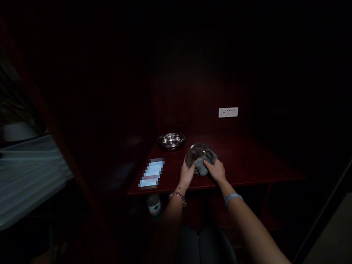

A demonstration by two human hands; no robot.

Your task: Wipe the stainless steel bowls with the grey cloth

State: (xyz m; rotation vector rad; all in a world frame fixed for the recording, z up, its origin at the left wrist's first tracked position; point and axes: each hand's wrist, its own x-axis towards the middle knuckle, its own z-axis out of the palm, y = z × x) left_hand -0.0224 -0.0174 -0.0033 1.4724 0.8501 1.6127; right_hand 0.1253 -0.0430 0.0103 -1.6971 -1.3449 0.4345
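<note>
Over the front of a dark red wooden desk (248, 168) is a round, shiny metal dish (194, 151). The left hand (187, 174) has its fingers clamped on the dish's rim; the right hand (215, 170) has its fingers clamped on a crumpled grey cloth (202, 168) against the dish. Shallow, silvery metal bowls (171, 141) sit at the desk's back left; 1 white rectangular socket plate (228, 112) is behind the desk.

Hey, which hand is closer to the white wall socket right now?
The right hand: holding a gray cloth at the metal dish, below and left of the white socket. The left hand, gripping the dish's left side, is farther left.
</note>
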